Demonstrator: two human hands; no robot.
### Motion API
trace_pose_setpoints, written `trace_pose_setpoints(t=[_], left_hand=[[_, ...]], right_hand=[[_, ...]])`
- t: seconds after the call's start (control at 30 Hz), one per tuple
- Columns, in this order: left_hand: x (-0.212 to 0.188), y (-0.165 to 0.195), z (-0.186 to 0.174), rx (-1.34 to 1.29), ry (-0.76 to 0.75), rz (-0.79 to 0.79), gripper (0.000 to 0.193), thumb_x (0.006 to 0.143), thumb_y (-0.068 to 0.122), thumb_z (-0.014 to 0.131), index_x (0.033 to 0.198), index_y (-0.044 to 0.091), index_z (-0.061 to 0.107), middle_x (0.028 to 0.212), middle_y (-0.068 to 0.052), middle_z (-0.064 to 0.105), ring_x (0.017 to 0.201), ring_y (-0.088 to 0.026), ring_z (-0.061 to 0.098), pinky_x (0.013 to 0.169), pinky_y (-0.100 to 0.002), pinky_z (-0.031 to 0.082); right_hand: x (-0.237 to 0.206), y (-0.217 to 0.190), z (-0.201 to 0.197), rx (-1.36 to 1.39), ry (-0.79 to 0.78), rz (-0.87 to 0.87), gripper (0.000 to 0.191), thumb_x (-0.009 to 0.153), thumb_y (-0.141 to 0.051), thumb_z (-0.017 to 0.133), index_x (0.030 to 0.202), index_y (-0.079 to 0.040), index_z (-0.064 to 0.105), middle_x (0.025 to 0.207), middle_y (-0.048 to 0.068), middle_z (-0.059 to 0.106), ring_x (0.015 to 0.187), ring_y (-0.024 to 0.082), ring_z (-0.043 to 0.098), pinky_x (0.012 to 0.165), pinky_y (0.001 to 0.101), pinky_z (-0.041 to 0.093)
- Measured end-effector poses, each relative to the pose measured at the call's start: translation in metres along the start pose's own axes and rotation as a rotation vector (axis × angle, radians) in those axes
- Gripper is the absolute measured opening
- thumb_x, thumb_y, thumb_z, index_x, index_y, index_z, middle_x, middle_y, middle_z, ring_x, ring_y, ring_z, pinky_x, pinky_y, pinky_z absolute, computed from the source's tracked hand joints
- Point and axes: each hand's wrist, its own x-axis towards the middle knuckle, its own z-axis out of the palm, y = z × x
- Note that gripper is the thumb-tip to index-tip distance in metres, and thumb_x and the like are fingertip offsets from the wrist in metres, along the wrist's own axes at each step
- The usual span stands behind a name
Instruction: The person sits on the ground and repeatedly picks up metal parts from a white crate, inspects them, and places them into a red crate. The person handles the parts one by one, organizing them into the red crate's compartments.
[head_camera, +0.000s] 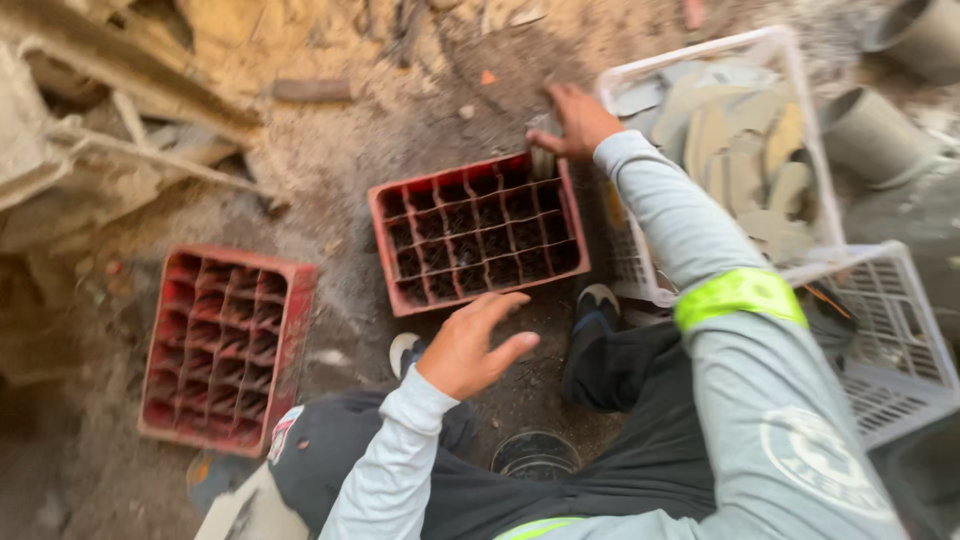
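Between the two hands sits a red plastic crate (478, 232) with a grid of dark compartments, resting on the dirt ground (350, 140). At its far corner the right hand (575, 120) is stretched out and closes around a small pale object (543, 128); it is blurred, so what it is and how it is gripped cannot be told. Nearer the body, the left hand (472, 343) hovers just short of the crate's near rim, fingers spread and slightly curled, holding nothing. Well off to the left hand's side lies a second red crate (225, 345) of the same divided kind. Beside the right arm stands a white plastic basket (800, 110) filled with flat grey shards, with another white basket (890, 340) closer in. Grey pipes (880, 135) lie beyond the baskets.
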Motion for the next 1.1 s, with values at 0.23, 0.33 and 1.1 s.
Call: trace_pose_setpoints(t=[0.23, 0.33, 1.1], left_hand=[[-0.005, -0.001, 0.011, 0.133, 0.044, -0.015, 0.046, 0.094, 0.031, 0.073, 0.13, 0.004, 0.064, 0.119, -0.018, 0.071, 0.109, -0.033, 0.071, 0.09, -0.041, 0.056], [-0.008, -0.001, 0.01, 0.173, 0.051, -0.032, 0.045, 0.094, 0.028, 0.072, 0.13, 0.004, 0.064, 0.117, -0.018, 0.072, 0.109, -0.031, 0.072, 0.09, -0.041, 0.056], [-0.012, -0.012, 0.019, 0.218, -0.023, -0.197, 0.047, 0.094, 0.032, 0.069, 0.132, 0.004, 0.064, 0.118, -0.018, 0.071, 0.107, -0.031, 0.072, 0.087, -0.041, 0.06]], right_hand=[[-0.2, 0.002, -0.159, 0.02, 0.031, -0.045, 0.038, 0.102, -0.032, 0.071, 0.131, -0.008, 0.068, 0.112, 0.019, 0.07, 0.103, 0.035, 0.069, 0.09, 0.0449, 0.055], [-0.31, 0.05, -0.165, 0.146, 0.315, 0.263, 0.027, 0.1, -0.026, 0.071, 0.113, -0.002, 0.07, 0.096, 0.016, 0.072, 0.086, 0.032, 0.074, 0.08, 0.0439, 0.058], [-0.4, 0.067, 0.004, 0.011, 0.733, 0.961, 0.029, 0.104, -0.035, 0.072, 0.116, -0.009, 0.066, 0.115, 0.014, 0.068, 0.11, 0.033, 0.059, 0.099, 0.0445, 0.046]])
